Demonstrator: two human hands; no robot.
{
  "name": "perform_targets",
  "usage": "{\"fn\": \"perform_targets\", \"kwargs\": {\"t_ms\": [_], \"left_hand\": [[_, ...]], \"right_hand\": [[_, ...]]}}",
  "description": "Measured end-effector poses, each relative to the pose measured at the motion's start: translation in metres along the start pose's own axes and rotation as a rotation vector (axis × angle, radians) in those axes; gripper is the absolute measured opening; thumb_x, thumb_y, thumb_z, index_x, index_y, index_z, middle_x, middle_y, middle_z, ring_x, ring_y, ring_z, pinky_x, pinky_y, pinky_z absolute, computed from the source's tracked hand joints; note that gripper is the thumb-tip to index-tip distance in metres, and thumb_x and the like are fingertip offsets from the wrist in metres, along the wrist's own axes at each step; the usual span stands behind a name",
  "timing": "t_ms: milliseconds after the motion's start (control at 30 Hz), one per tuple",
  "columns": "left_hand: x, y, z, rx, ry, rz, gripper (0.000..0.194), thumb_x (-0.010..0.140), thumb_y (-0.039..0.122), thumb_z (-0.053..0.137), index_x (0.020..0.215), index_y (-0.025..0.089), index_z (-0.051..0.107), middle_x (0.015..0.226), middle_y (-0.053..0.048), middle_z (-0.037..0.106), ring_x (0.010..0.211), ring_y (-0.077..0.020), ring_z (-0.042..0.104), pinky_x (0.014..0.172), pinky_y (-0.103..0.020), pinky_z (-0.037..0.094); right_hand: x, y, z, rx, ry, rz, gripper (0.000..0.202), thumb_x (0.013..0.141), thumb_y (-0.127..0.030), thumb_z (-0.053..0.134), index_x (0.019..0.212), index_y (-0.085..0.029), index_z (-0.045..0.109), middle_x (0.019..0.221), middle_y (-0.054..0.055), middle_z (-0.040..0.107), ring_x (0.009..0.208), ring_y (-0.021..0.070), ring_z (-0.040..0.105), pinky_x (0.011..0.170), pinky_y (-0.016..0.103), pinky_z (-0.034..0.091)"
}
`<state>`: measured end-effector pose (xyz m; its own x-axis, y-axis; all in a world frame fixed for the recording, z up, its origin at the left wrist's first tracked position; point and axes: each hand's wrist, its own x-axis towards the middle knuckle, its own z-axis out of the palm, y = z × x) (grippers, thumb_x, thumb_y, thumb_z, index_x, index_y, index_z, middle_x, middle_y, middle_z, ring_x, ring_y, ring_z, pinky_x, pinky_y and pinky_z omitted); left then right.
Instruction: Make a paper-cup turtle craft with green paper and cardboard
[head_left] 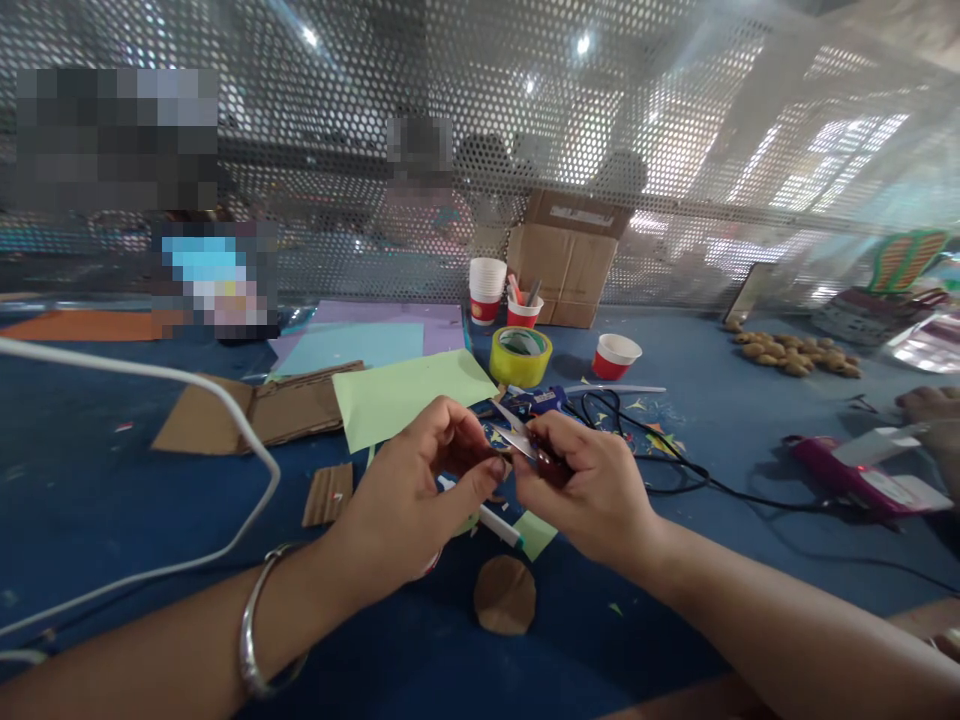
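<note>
My right hand (592, 485) is closed around the handles of a pair of scissors (517, 440), whose blades are parted and point left. My left hand (420, 485) pinches a small brown piece (505, 462), apparently cardboard, right by the blades; the fingers hide most of it. Below the hands a round cardboard disc (505, 595) lies flat on the blue table. A white marker with a green end (501, 525) and a light green paper scrap (535, 535) are between my wrists. Just behind the scissors rests a blue glue gun (546, 400).
Behind stand a yellow tape roll (499, 362), red-and-white paper cups (616, 357) and a cardboard box (574, 265). Green paper (412, 395) and folded cardboard (202, 415) lie left. A white cable (259, 440) arcs at left; a black cord (724, 487) runs right, near another person's hand (930, 405).
</note>
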<state>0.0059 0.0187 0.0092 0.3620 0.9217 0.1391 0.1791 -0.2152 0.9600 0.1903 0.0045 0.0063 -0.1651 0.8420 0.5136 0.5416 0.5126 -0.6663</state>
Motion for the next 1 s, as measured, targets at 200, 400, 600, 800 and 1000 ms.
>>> {"fn": "perform_targets", "kwargs": {"t_ms": [200,400,600,800,1000], "left_hand": [[0.004,-0.002,0.001,-0.066,-0.026,-0.028,0.018,0.083,0.035,0.069,0.087,0.018,0.062,0.090,-0.005,0.070,0.086,-0.0200,0.067,0.073,-0.031,0.054],[0.004,0.006,-0.002,0.087,-0.038,0.020,0.008,0.083,0.022,0.061,0.078,0.019,0.067,0.073,-0.001,0.070,0.077,-0.0185,0.068,0.068,-0.029,0.053],[0.003,0.011,-0.003,0.134,-0.059,-0.004,0.011,0.083,0.020,0.059,0.080,0.019,0.070,0.074,-0.001,0.072,0.079,-0.0196,0.070,0.067,-0.028,0.053],[0.002,0.008,-0.008,0.170,-0.117,-0.008,0.011,0.084,0.021,0.060,0.085,0.020,0.071,0.078,-0.001,0.072,0.087,-0.0215,0.070,0.077,-0.031,0.055],[0.000,0.007,-0.010,0.285,-0.060,0.070,0.012,0.088,0.021,0.060,0.087,0.019,0.071,0.089,-0.003,0.074,0.094,-0.0213,0.070,0.086,-0.033,0.055]], "right_hand": [[0.000,-0.001,0.002,-0.049,0.009,-0.030,0.007,0.071,-0.012,0.059,0.072,-0.018,0.055,0.055,-0.009,0.043,0.048,0.0048,0.035,0.046,0.016,0.028],[-0.001,-0.001,0.007,-0.084,-0.012,-0.027,0.007,0.070,-0.013,0.060,0.073,-0.019,0.057,0.053,-0.009,0.046,0.047,0.0056,0.036,0.046,0.017,0.030],[-0.005,0.002,0.013,-0.117,0.011,-0.037,0.009,0.069,-0.013,0.059,0.074,-0.020,0.058,0.054,-0.009,0.048,0.047,0.0062,0.037,0.047,0.017,0.032],[-0.003,-0.001,0.012,-0.094,0.005,-0.028,0.008,0.068,-0.013,0.061,0.072,-0.019,0.057,0.054,-0.009,0.047,0.047,0.0052,0.037,0.046,0.016,0.031],[-0.002,0.000,0.006,-0.122,-0.034,-0.009,0.003,0.074,-0.017,0.062,0.078,-0.018,0.062,0.054,-0.007,0.052,0.047,0.0058,0.042,0.048,0.016,0.033]]}}
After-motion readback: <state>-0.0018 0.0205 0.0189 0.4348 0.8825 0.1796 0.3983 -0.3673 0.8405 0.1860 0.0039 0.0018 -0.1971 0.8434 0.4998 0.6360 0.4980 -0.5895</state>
